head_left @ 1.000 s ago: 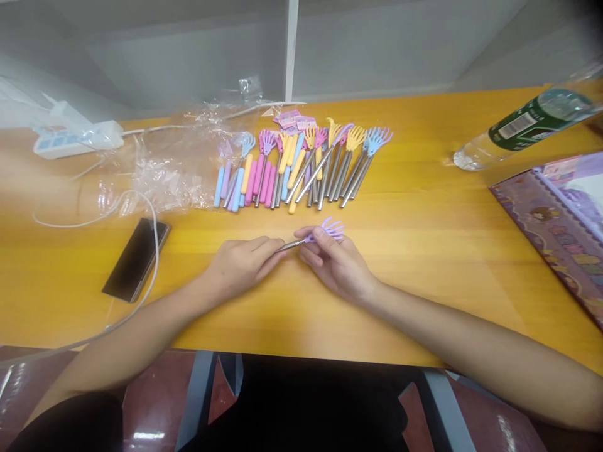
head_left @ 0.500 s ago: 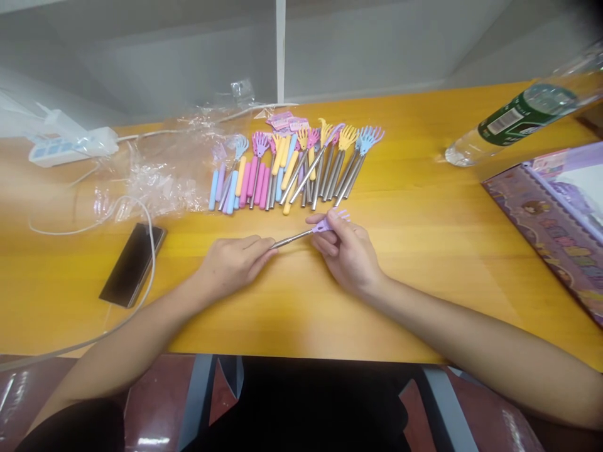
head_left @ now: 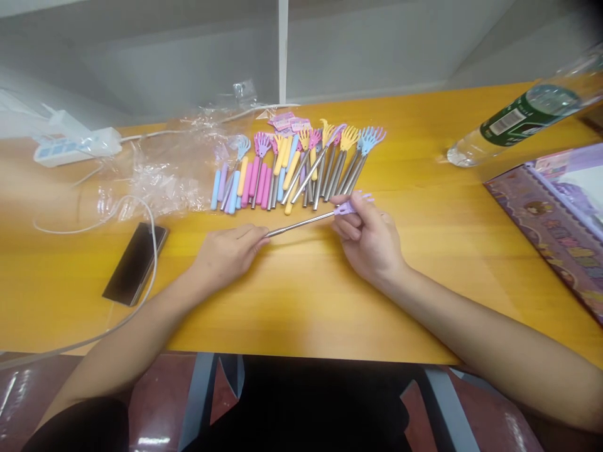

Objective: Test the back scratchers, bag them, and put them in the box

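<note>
Between my two hands stretches a telescopic back scratcher [head_left: 301, 223] with a metal rod and a purple claw head. My left hand [head_left: 230, 254] is closed around its handle end, hiding that end. At the other end, my right hand [head_left: 372, 235] pinches the purple head between thumb and fingers. The rod slants slightly up to the right above the table. Just beyond lie several more back scratchers [head_left: 338, 168] with pink, yellow, blue and purple claws, beside loose coloured handle sleeves [head_left: 254, 179].
Clear plastic bags [head_left: 164, 169] and a white power strip [head_left: 78, 147] lie at the back left. A phone [head_left: 134, 267] rests under a white cable [head_left: 153, 263]. To the right are a water bottle [head_left: 511, 120] and a purple printed box [head_left: 546, 229].
My right hand has moved right and away from me with the claw head, and more metal rod shows between my hands. My left hand has shifted slightly left.
</note>
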A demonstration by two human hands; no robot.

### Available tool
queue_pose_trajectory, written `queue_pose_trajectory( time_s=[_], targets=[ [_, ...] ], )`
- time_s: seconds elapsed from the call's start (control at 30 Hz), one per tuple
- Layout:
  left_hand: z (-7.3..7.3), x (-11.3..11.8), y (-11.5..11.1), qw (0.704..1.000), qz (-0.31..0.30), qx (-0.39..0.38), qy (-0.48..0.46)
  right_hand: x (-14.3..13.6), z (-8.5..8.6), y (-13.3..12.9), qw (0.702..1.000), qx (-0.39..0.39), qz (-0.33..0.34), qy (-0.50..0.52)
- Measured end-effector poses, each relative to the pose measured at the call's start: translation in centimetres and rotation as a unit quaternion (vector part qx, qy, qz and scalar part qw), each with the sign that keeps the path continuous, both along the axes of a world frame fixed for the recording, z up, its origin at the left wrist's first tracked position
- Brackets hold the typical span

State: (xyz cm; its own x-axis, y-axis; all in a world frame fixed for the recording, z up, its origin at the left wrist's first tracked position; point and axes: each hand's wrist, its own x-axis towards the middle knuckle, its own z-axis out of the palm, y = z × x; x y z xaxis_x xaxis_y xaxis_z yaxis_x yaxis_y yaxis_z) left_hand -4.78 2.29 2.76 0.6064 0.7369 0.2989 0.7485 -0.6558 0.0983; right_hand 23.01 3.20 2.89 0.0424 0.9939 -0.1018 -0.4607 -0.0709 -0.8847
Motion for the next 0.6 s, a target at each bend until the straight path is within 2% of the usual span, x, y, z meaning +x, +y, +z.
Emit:
queue_pose_trajectory(
  time_s=[0.33,0.5,0.6],
  targets=[
    [0.0,-0.6,0.5,0.999,0.029,-0.025,0.018,3.0,0.8,1.9,0.995,0.022,-0.091,-0.019],
    [0.2,-1.3,1.1,0.998,0.05,-0.02,0.03,6.0,1.8,3.8,0.982,0.016,-0.184,0.046],
    [0.1,-1.4,1.3,0.998,0.048,-0.021,0.03,7.1,2.6,4.6,0.973,0.02,-0.218,0.076]
  ],
)
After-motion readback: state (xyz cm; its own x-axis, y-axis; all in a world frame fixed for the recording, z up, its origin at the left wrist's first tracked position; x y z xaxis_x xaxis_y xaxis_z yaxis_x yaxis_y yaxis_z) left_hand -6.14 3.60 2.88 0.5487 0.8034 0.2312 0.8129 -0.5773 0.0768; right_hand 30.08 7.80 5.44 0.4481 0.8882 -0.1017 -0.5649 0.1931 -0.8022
